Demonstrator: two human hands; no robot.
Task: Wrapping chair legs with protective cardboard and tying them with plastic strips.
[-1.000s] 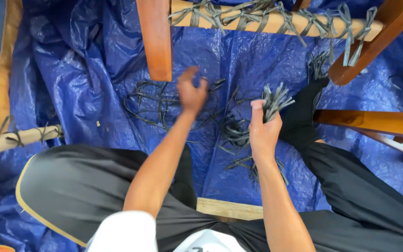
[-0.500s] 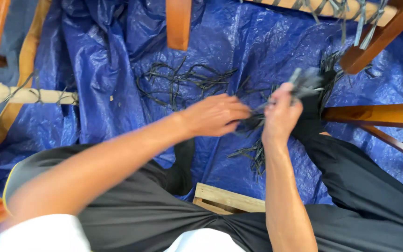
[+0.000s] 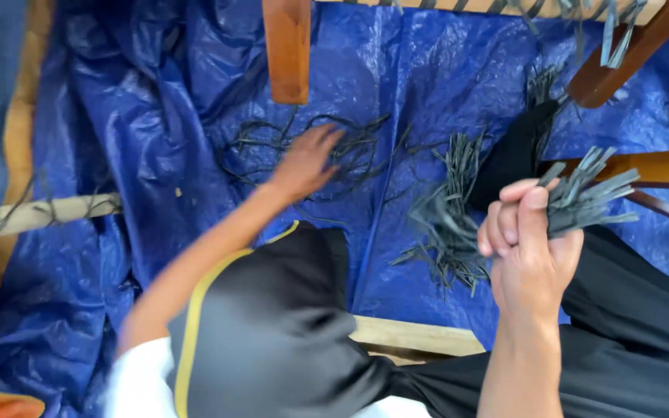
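Held bundle: bunch of flat dark grey-green strips (image 3: 582, 197), cut ends fanned toward 2 o'clock, gripped in right hand, raised above the right thigh at 3 o'clock of frame.
Right hand: right hand (image 3: 528, 251) in a fist, fingers curled tight round the strip bunch, thumb laid up along the front; clamped on it.
Left hand: left hand (image 3: 303, 162) stretched out toward 12 o'clock, fingers spread and slightly blurred, lying on or just over the loose tangle; cannot tell if it has pinched any strand.
Loose tangle: thin dark strands scattered in loops (image 3: 334, 143) on the tarp, under and around left hand, just below the wooden leg.
Second pile: heap of short grey-green strips (image 3: 447, 220) on the tarp, between the two hands, just at 9 o'clock of the right fist, apart from it.
Ground cover: crumpled blue plastic tarp (image 3: 133, 139) under everything.
Near frame: reddish-brown wooden leg (image 3: 288, 46) at 12 o'clock; another slanted wooden leg (image 3: 621, 58) at 1 o'clock; pale rail wrapped with grey strips (image 3: 505, 6) along the top edge.
Left side: pale stick bound with dark strands (image 3: 40, 213) at 9 o'clock.
Body: black trousers with a yellow stripe (image 3: 265, 325), knee raised at 6 o'clock; black sock foot (image 3: 516, 151) at 2 o'clock beside the second pile.
Seat: light wooden plank (image 3: 412, 337) under the legs at 6 o'clock.
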